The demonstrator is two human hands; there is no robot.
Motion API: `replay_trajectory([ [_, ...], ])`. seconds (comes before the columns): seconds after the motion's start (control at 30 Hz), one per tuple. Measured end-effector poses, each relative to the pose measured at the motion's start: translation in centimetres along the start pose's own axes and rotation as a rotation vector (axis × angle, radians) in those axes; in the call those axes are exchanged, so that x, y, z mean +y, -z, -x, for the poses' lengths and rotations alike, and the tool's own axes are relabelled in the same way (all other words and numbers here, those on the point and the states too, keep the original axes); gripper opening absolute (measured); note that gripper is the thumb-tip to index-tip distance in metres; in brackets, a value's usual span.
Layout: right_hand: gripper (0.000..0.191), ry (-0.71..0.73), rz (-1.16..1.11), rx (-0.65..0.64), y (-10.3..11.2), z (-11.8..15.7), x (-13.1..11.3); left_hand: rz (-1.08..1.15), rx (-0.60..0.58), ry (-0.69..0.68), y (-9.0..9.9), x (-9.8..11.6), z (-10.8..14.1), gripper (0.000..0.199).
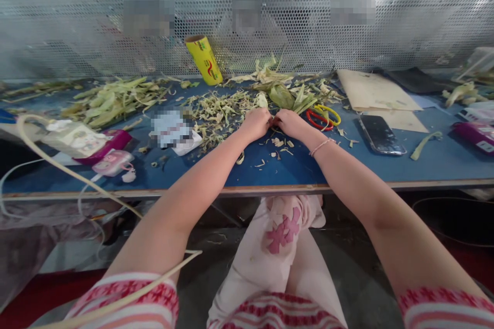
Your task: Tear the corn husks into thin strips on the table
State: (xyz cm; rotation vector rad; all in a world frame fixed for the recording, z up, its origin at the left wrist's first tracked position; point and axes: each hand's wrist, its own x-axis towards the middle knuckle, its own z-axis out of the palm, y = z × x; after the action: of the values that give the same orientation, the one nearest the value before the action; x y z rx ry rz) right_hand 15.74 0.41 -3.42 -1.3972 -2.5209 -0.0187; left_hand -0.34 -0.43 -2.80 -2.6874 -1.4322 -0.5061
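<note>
Both my hands meet over the blue table, fingertips close together. My left hand (257, 122) is closed, its fingers pinched around something too small to make out. Opposite it, my right hand (290, 122) is closed in a similar pinch, and what it holds is hidden. Green husk leaves (281, 96) lie just behind the fingers. A heap of small pale trimmings (219, 108) spreads to the left of my left hand. Scissors (322, 117) with red and yellow handles rest beside my right hand. Small scraps (278, 142) are scattered in front of my hands.
A yellow tube (204, 59) leans at the perforated metal screen (301, 20). Long pale strips (116, 98) lie at left, near a purple device (111, 145) and a cable (73, 168). At right are a phone (382, 134) and beige card (376, 91). The table edge (424, 183) runs beneath my forearms.
</note>
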Motion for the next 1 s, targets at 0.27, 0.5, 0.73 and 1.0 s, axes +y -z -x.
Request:
replay_trajectory([
  [0.27, 0.027, 0.007, -0.104, 0.080, 0.2, 0.1, 0.1, 0.109, -0.032, 0.063, -0.1, -0.3, -0.2, 0.023],
  [0.5, 0.024, -0.033, -0.144, 0.079, 1.2, 0.4, -0.3, 0.144, -0.009, 0.105, 0.1, -0.6, -0.3, 0.019],
  [0.73, 0.023, -0.047, -0.167, 0.088, 1.4, 0.6, -0.4, 0.176, -0.001, 0.144, 0.7, -0.8, 0.0, 0.017],
  [1.0, 0.031, 0.009, -0.269, 0.182, 0.3, 0.2, 0.9, 0.380, 0.123, 0.340, 2.7, -1.3, 0.0, 0.011],
])
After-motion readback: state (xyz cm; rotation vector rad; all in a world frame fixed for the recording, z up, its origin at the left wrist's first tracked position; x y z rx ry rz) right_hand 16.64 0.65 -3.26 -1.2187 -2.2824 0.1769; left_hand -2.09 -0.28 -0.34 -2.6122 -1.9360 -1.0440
